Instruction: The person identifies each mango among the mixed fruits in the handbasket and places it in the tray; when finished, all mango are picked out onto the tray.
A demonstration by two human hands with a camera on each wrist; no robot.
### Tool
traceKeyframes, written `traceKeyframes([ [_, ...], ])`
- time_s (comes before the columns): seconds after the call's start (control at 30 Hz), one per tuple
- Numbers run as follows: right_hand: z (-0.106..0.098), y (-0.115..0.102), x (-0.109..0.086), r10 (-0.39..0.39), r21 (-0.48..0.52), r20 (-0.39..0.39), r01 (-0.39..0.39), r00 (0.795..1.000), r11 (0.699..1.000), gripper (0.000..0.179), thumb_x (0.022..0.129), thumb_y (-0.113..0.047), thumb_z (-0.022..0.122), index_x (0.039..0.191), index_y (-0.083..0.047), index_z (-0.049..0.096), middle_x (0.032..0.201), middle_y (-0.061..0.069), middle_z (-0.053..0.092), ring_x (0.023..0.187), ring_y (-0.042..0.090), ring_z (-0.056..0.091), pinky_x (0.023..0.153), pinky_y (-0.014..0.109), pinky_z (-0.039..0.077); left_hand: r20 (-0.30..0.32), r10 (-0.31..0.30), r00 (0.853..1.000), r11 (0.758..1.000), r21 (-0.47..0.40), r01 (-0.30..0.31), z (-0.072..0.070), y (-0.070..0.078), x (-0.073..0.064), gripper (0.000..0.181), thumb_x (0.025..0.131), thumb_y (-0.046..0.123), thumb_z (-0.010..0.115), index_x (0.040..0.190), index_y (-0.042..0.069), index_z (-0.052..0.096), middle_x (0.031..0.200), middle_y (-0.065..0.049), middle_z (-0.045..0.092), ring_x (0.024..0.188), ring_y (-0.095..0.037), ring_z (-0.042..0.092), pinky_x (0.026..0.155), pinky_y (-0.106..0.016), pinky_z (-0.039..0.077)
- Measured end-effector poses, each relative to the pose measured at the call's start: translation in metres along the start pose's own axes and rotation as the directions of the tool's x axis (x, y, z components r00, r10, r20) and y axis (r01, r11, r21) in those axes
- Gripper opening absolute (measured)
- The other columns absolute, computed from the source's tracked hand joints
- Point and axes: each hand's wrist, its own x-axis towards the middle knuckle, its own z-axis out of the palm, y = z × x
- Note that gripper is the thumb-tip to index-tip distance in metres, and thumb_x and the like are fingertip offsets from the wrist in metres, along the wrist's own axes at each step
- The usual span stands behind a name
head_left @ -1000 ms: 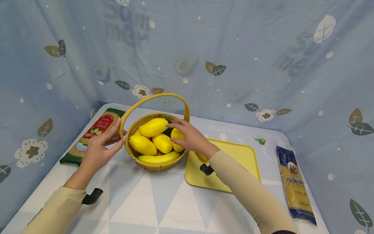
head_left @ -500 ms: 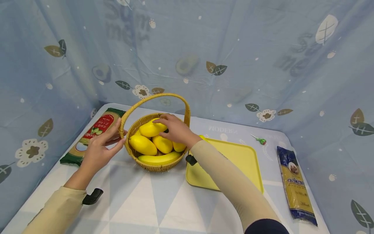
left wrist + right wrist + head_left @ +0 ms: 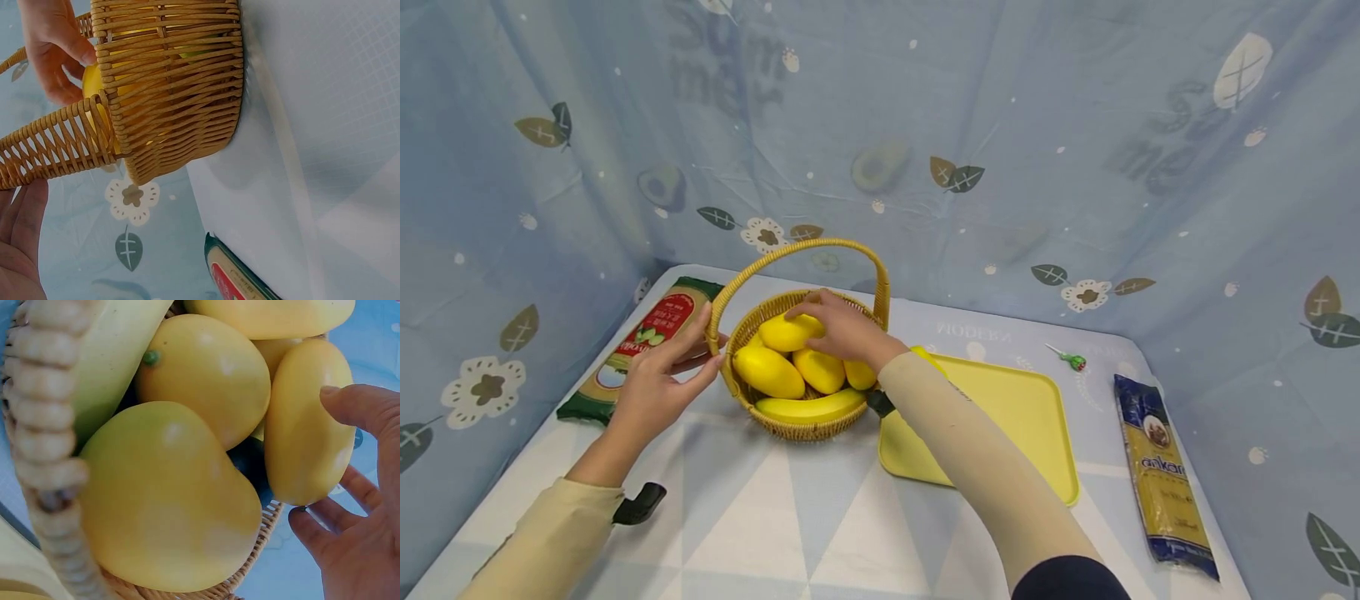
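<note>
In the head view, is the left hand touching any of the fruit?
No, the left hand holds the handle of the basket, apart from the yellow fruit.

The fruit (image 3: 309, 425) at the right fingers (image 3: 312, 534) is yellow; rightward of them, the tray (image 3: 1007, 425) is yellow, the bag (image 3: 1167, 483) navy and gold. By the left fingers (image 3: 30, 209), the basket (image 3: 175, 87) is woven golden-tan, the packet (image 3: 662, 321) green, beige and red. Behind both, the blue curtain (image 3: 850, 83) bears white flowers; below, the cloth (image 3: 752, 517) shows white and pale-blue triangles.

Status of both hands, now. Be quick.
Left hand: closed, holding the basket handle.
Right hand: closed, thumb and fingers around one yellow fruit.
</note>
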Motion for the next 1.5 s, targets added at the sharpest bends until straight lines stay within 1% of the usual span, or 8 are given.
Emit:
traceKeyframes([
  [0.17, -0.002, -0.002, 0.0, 0.015, -0.033, -0.021, -0.015, 1.0, 0.999, 0.048, 0.1, -0.017, 0.065, 0.144, -0.034, 0.055, 0.149, 0.007, 0.04, 0.135, 0.024, 0.043, 0.109, 0.037, 0.044, 0.003, 0.005, 1.0, 1.0, 0.001, -0.005, 0.001, -0.002, -0.001, 0.091, 0.078, -0.014, 0.08, 0.155, 0.019, 0.044, 0.11, -0.017, 0.075, 0.102, 0.017, 0.056, 0.083, -0.007, 0.049],
  [0.37, -0.001, 0.001, -0.001, 0.023, -0.092, -0.024, -0.025, 0.999, 0.995, 0.053, 0.1, -0.018, 0.066, 0.148, -0.034, 0.05, 0.154, 0.005, 0.044, 0.144, 0.026, 0.037, 0.12, 0.041, 0.033, 0.007, 0.013, 1.0, 1.0, -0.001, -0.013, 0.0, -0.004, -0.001, 0.092, 0.077, -0.015, 0.08, 0.155, 0.018, 0.044, 0.111, -0.017, 0.074, 0.103, 0.02, 0.055, 0.083, -0.008, 0.049],
  [0.47, -0.001, 0.002, -0.001, 0.031, -0.105, -0.026, -0.034, 0.999, 0.994, 0.053, 0.1, -0.022, 0.066, 0.149, -0.033, 0.048, 0.155, 0.007, 0.044, 0.144, 0.027, 0.037, 0.12, 0.041, 0.034, 0.008, 0.015, 1.0, 1.0, -0.005, -0.015, 0.0, -0.004, -0.001, 0.092, 0.077, -0.015, 0.079, 0.155, 0.018, 0.044, 0.111, -0.017, 0.074, 0.104, 0.02, 0.056, 0.083, -0.008, 0.05],
  [0.83, 0.002, 0.001, -0.01, 0.1, -0.125, -0.061, -0.107, 0.993, 0.986, 0.054, 0.098, -0.034, 0.069, 0.148, -0.036, 0.049, 0.148, 0.01, 0.047, 0.131, 0.026, 0.048, 0.099, 0.04, 0.052, 0.009, 0.017, 1.0, 1.0, -0.017, -0.016, 0.002, -0.004, -0.001, 0.09, 0.078, -0.014, 0.079, 0.155, 0.018, 0.045, 0.111, -0.017, 0.074, 0.103, 0.018, 0.057, 0.084, -0.008, 0.05],
  [0.97, 0.002, 0.0, -0.015, 0.099, -0.131, -0.076, -0.109, 0.992, 0.985, 0.055, 0.096, -0.034, 0.07, 0.146, -0.035, 0.05, 0.14, 0.01, 0.051, 0.117, 0.024, 0.054, 0.089, 0.037, 0.054, 0.013, 0.015, 1.0, 1.0, -0.013, -0.014, 0.003, -0.005, -0.002, 0.092, 0.078, -0.015, 0.079, 0.156, 0.019, 0.044, 0.111, -0.016, 0.074, 0.103, 0.018, 0.057, 0.084, -0.008, 0.05],
  [1.1, 0.0, -0.004, -0.021, 0.077, -0.144, -0.085, -0.089, 0.993, 0.986, 0.055, 0.094, -0.033, 0.071, 0.146, -0.033, 0.052, 0.132, 0.009, 0.055, 0.106, 0.021, 0.055, 0.085, 0.034, 0.052, 0.011, 0.011, 1.0, 1.0, -0.012, -0.011, 0.002, -0.006, -0.002, 0.092, 0.078, -0.014, 0.079, 0.156, 0.019, 0.044, 0.112, -0.016, 0.074, 0.103, 0.019, 0.056, 0.084, -0.008, 0.049],
  [1.23, -0.001, -0.005, -0.029, 0.077, -0.119, -0.092, -0.088, 0.993, 0.989, 0.055, 0.094, -0.032, 0.071, 0.146, -0.031, 0.053, 0.129, 0.008, 0.055, 0.105, 0.019, 0.053, 0.085, 0.033, 0.05, 0.008, 0.014, 1.0, 1.0, -0.017, -0.014, 0.002, -0.006, -0.002, 0.092, 0.078, -0.015, 0.079, 0.155, 0.019, 0.044, 0.112, -0.016, 0.074, 0.103, 0.018, 0.057, 0.084, -0.008, 0.05],
  [1.5, -0.005, 0.001, -0.051, 0.099, -0.013, -0.118, -0.101, 0.988, 0.995, 0.054, 0.094, -0.033, 0.07, 0.145, -0.032, 0.053, 0.136, 0.009, 0.053, 0.109, 0.022, 0.053, 0.09, 0.038, 0.051, 0.002, 0.015, 1.0, 1.0, -0.015, -0.015, 0.001, -0.006, -0.002, 0.092, 0.078, -0.015, 0.079, 0.156, 0.019, 0.044, 0.111, -0.017, 0.074, 0.104, 0.019, 0.056, 0.083, -0.008, 0.049],
])
